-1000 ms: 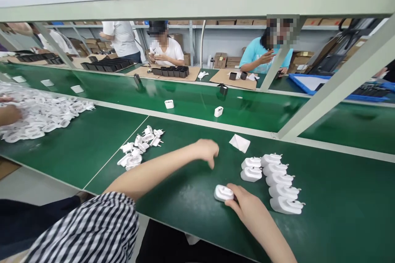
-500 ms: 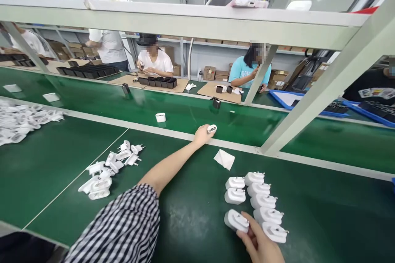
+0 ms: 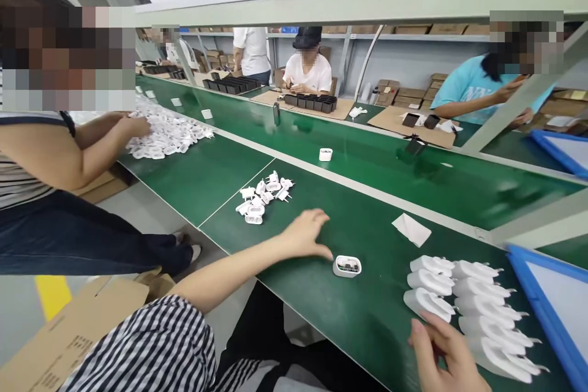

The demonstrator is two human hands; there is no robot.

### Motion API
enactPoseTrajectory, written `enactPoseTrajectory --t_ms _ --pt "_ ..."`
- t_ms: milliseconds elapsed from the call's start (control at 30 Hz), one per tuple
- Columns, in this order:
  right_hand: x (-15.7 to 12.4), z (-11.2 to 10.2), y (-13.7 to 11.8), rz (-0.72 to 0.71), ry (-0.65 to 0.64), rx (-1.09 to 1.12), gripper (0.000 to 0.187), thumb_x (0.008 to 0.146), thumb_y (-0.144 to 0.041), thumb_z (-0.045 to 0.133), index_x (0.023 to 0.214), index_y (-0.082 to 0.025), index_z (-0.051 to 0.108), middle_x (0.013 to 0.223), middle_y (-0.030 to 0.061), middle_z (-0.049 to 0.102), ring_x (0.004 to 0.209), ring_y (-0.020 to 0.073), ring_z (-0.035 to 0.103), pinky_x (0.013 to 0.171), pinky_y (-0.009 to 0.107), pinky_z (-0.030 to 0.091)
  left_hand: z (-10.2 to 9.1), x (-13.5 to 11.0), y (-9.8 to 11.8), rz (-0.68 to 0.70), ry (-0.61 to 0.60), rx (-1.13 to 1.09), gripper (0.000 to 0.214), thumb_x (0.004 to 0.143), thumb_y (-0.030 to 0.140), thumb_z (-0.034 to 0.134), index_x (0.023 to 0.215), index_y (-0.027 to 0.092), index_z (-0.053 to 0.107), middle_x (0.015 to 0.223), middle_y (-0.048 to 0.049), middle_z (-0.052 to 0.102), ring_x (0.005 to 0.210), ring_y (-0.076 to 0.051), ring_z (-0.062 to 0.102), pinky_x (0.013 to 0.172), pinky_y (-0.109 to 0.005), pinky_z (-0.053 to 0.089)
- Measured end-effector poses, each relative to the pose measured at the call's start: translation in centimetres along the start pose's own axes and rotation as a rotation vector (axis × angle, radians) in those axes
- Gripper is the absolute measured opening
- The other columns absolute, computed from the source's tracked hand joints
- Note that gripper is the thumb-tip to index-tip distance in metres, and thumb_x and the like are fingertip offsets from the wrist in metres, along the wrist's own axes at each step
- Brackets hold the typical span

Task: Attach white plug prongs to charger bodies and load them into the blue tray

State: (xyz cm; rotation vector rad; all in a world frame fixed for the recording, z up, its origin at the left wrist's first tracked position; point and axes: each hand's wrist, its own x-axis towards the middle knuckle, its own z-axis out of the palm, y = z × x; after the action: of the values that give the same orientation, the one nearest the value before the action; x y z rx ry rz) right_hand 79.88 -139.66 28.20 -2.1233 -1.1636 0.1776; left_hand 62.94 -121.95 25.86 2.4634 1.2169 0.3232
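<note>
My left hand [image 3: 305, 234] lies open, fingers spread, on the green bench top [image 3: 367, 312], its fingertips just left of a white charger body [image 3: 347, 266] that rests open side up. My right hand [image 3: 443, 349] is at the lower right, fingers apart, touching the nearest of several white plug adapters [image 3: 463, 303] laid in two rows. It grips nothing that I can see. A small pile of white plug parts [image 3: 263, 198] lies to the left of my left hand.
A folded white cloth [image 3: 412, 229] lies behind the adapters. A blue tray edge [image 3: 546, 306] is at the right. One white charger body [image 3: 325, 154] rides the green conveyor belt [image 3: 367, 159]. A seated person at my left handles a large heap of white parts [image 3: 168, 131]. Other people work across the belt.
My left hand drew back from the belt and set a charger body down on the bench in front of me. The view swung left. My right hand let go of the adapter it held.
</note>
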Motion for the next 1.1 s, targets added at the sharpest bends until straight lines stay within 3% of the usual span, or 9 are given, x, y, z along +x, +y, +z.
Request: enactPoseTrajectory --t_ms 133,267,333,467,600,700,767,933,1100 --pt "-0.5 1.0 -0.2 -0.191 -0.142 0.085 0.029 0.073 -0.045 0.035 0.077 -0.022 0.051 0.058 0.0018 0.059 0.045 0.0141 0.053 0.048 0.024 0.041 -2.8 0.9 -4.3 -0.425 0.22 0.304 0.031 0.073 0.011 0.038 0.103 0.009 0.042 0.105 -0.0164 0.046 0.099 -0.026 0.04 0.078 -0.036 0.035" --pt "-0.5 2.0 0.3 -0.271 -0.332 0.12 0.019 0.074 -0.033 0.037 0.078 -0.022 0.052 0.055 -0.0003 0.056 0.046 0.0121 0.051 0.05 0.023 0.041 -2.9 1.0 -5.2 -0.358 0.173 0.28 0.031 0.072 0.004 0.03 0.097 0.01 0.046 0.09 -0.0122 0.055 0.084 -0.021 0.051 0.07 -0.031 0.04" --pt "-0.4 2.7 0.0 -0.196 -0.388 0.215 0.018 0.075 -0.032 0.037 0.083 -0.022 0.05 0.058 -0.0003 0.055 0.049 0.012 0.051 0.052 0.024 0.042 -2.3 0.6 -3.7 -0.266 0.205 0.162 0.027 0.073 0.008 0.032 0.096 0.013 0.047 0.092 -0.0088 0.056 0.084 -0.018 0.053 0.072 -0.029 0.041" --pt "0.1 4.4 -1.4 -0.001 -0.458 0.647 0.034 0.072 -0.034 0.041 0.102 -0.02 0.037 0.084 0.0051 0.054 0.061 0.013 0.054 0.051 0.025 0.045 -0.3 -1.7 1.6 -0.128 0.276 -0.442 0.023 0.072 0.02 0.041 0.095 0.017 0.045 0.085 -0.0024 0.059 0.076 -0.011 0.056 0.072 -0.023 0.044" --pt "0.2 5.8 -2.6 0.046 -0.377 0.887 0.034 0.068 -0.031 0.048 0.1 -0.022 0.04 0.097 0.0063 0.048 0.074 0.0145 0.054 0.06 0.027 0.046 2.1 -4.3 6.5 -0.122 0.151 -0.746 0.021 0.071 0.022 0.044 0.091 0.018 0.047 0.084 -0.0017 0.06 0.076 -0.011 0.057 0.07 -0.024 0.046" --pt "0.7 5.9 -2.6 0.012 -0.212 0.817 0.018 0.069 -0.027 0.049 0.086 -0.022 0.051 0.086 0.0027 0.048 0.079 0.014 0.051 0.069 0.027 0.044 2.9 -5.1 7.5 -0.07 0.085 -0.735 0.016 0.07 0.023 0.045 0.085 0.02 0.052 0.086 0.0001 0.06 0.078 -0.011 0.056 0.073 -0.025 0.045" --pt "1.7 5.6 -2.2 -0.031 -0.198 0.73 0.016 0.068 -0.027 0.05 0.082 -0.021 0.054 0.08 0.0015 0.046 0.075 0.0135 0.051 0.066 0.026 0.044 2.8 -5.0 6.8 -0.047 0.109 -0.639 0.02 0.068 0.024 0.049 0.087 0.021 0.053 0.088 0.0011 0.059 0.081 -0.012 0.053 0.077 -0.026 0.042" --pt "4.8 5.1 -1.8 -0.199 -0.319 0.375 0.014 0.065 -0.025 0.051 0.076 -0.02 0.059 0.088 0.0035 0.046 0.078 0.0154 0.05 0.064 0.027 0.044 2.5 -3.6 4.4 -0.113 0.093 -0.4 0.047 0.058 0.03 0.059 0.102 0.019 0.046 0.106 -0.0033 0.048 0.087 -0.016 0.049 0.077 -0.028 0.041" --pt "5.6 5.7 -2.3 -0.308 -0.489 0.208 0.018 0.069 -0.018 0.044 0.081 -0.021 0.057 0.09 0.0015 0.055 0.082 0.0147 0.051 0.074 0.029 0.041 3.1 -2.9 4.1 -0.114 -0.008 -0.463 0.035 0.062 0.034 0.055 0.095 0.02 0.052 0.087 0.0004 0.056 0.062 -0.01 0.052 0.062 -0.022 0.043"
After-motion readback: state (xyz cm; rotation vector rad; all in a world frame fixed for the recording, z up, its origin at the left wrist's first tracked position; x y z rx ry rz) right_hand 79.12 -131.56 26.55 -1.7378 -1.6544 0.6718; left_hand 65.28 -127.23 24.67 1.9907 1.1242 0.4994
